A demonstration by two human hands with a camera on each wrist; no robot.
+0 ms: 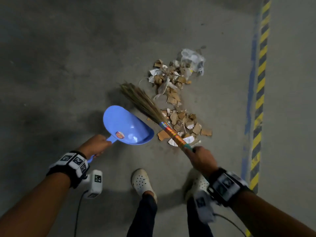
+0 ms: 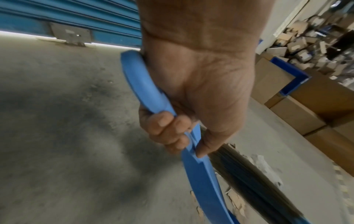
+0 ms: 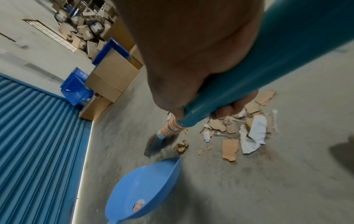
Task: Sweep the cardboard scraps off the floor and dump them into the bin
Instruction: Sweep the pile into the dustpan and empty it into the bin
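Feet: two white perforated clogs [image 1: 141, 181] stand on the grey concrete floor [image 1: 68, 65] at the near edge of the head view, between the two forearms.
Left hand: the left hand [image 1: 96, 145] grips the handle of the blue dustpan [image 1: 125, 126]; in the left wrist view its fingers [image 2: 164, 128] are curled round the handle and the thumb presses along the top.
Dustpan: held low and tilted, its curved lip towards the litter; whether the lip touches the floor cannot be told. A round sticker sits near the handle.
Right hand: the right hand [image 1: 201, 158] is closed round the teal grip of the broom [image 1: 153, 115], fingers wrapped about the shaft.
Broom: the banded shaft slants up and left over the nearer scraps; the straw head fans out just beyond the dustpan's far edge, left of the litter.
Cardboard scraps: the cardboard scraps [image 1: 186, 122] lie on the floor in two loose clusters, one just right of the dustpan under the broom shaft, one further out, mixed with paper and a crumpled clear plastic bag [image 1: 194, 59] at the far end.
Open room: bare floor spreads left of and beyond the dustpan.
Right edge: a yellow-and-black striped line [image 1: 259, 93] with a blue strip beside it runs along the floor, well apart from the litter.
Far edge: a blue roller shutter [image 3: 38, 136], stacked cardboard boxes [image 3: 113, 72] and blue plastic bins [image 3: 76, 87] line the wall.
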